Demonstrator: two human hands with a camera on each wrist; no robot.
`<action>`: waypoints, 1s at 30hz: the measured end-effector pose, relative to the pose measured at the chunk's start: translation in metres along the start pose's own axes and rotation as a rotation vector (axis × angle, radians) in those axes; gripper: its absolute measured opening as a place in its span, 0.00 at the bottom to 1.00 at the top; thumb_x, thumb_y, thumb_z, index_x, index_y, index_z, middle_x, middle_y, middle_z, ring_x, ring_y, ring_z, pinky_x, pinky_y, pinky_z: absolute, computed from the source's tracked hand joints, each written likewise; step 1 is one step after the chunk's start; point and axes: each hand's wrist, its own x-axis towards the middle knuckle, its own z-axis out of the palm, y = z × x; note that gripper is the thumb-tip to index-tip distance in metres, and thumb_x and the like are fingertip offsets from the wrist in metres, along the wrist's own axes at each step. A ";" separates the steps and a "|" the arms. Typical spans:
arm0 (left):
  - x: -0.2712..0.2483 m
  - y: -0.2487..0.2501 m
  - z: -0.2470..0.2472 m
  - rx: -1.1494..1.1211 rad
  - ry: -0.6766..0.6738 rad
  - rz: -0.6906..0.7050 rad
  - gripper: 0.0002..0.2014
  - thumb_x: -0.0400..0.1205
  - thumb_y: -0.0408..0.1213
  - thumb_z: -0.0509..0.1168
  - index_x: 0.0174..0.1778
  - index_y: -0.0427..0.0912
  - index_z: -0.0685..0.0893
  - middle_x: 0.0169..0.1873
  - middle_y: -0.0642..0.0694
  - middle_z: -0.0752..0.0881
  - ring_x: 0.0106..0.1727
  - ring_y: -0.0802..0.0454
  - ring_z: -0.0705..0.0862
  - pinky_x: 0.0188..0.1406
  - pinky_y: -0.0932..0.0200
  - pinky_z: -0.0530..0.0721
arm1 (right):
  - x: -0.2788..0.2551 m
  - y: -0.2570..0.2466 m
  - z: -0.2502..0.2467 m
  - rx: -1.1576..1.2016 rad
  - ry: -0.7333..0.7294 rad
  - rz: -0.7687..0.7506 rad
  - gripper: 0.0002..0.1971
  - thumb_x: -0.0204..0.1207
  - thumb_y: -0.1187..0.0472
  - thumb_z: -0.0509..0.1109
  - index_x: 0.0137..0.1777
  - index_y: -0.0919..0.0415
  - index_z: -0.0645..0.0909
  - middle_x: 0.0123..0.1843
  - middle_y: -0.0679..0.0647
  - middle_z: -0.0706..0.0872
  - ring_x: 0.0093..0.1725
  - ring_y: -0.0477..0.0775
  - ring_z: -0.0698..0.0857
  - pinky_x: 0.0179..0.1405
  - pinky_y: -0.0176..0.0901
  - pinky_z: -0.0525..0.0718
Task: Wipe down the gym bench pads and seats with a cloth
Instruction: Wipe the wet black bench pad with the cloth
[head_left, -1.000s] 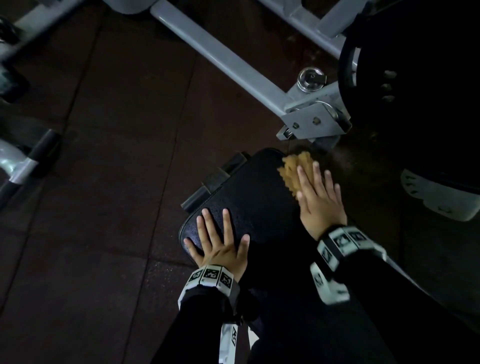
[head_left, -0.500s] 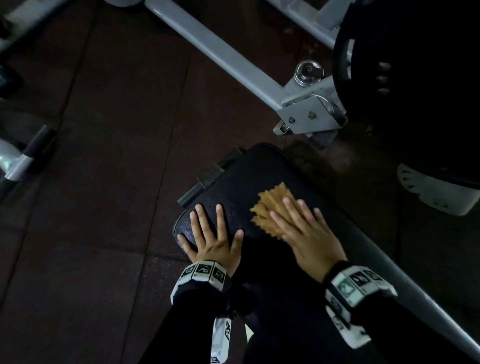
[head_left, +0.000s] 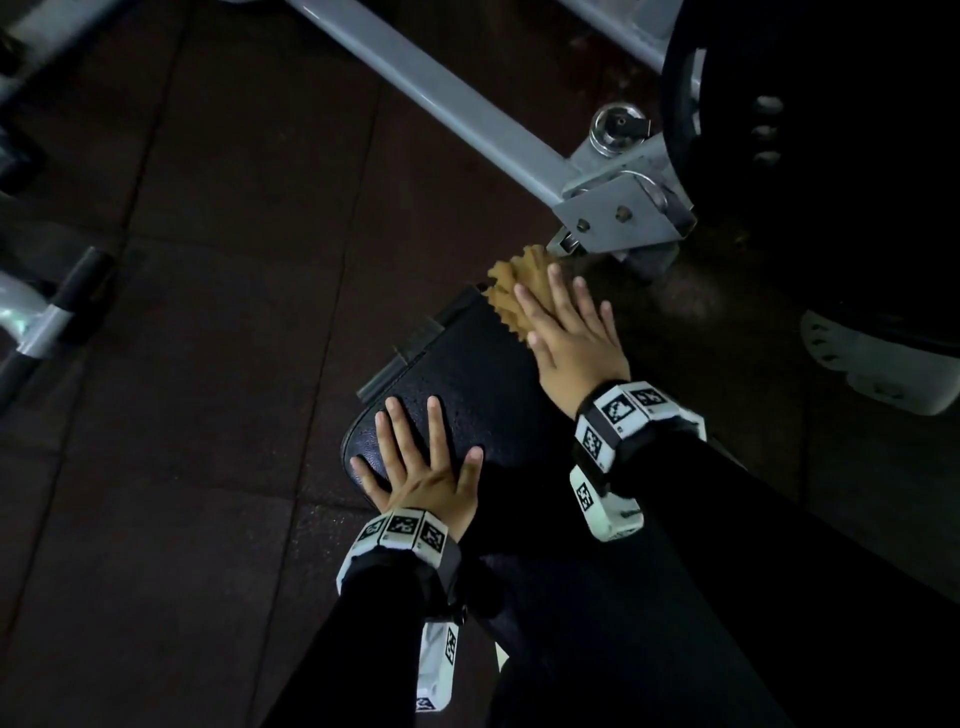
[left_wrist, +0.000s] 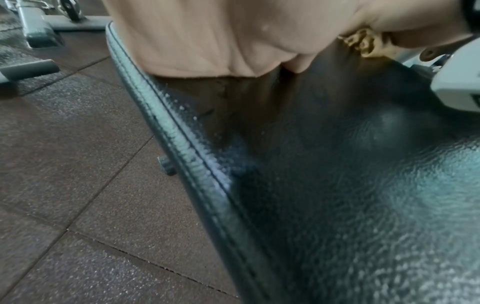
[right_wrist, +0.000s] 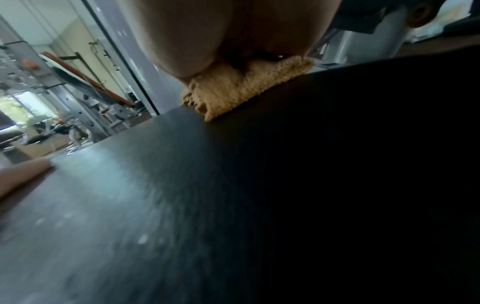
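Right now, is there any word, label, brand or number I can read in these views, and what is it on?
No readable words, brands or numbers.
White wrist bands on the left hand and right hand: black square marker patterns only, no text.
Hanging white band tags: small dark marks, too blurred to read.
Black textured bench pad, tan cloth, grey steel frame: no visible lettering.

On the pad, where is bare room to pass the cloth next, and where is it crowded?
Bare pad lies between the left hand and the right hand, up to the left seam. The far end is crowded: the cloth already overhangs it, close to the grey bracket.
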 end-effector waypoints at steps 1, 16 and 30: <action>0.001 -0.001 0.001 0.003 0.010 -0.001 0.34 0.79 0.67 0.34 0.65 0.67 0.13 0.65 0.55 0.08 0.67 0.58 0.10 0.60 0.42 0.13 | -0.006 -0.002 0.002 -0.010 -0.001 -0.042 0.29 0.84 0.54 0.49 0.80 0.33 0.41 0.83 0.42 0.34 0.83 0.52 0.39 0.80 0.55 0.39; 0.003 -0.004 0.015 -0.008 0.205 0.010 0.34 0.77 0.69 0.33 0.70 0.67 0.18 0.70 0.56 0.13 0.71 0.59 0.14 0.67 0.42 0.16 | -0.178 0.045 0.026 0.085 -0.152 0.293 0.28 0.80 0.40 0.34 0.74 0.33 0.22 0.77 0.37 0.20 0.77 0.45 0.22 0.77 0.52 0.27; -0.040 0.104 0.077 0.103 0.418 0.227 0.40 0.79 0.65 0.49 0.83 0.43 0.58 0.82 0.42 0.55 0.83 0.44 0.54 0.79 0.34 0.45 | -0.174 0.068 0.029 0.197 -0.197 0.372 0.29 0.79 0.38 0.37 0.71 0.29 0.20 0.74 0.34 0.16 0.70 0.38 0.15 0.73 0.53 0.25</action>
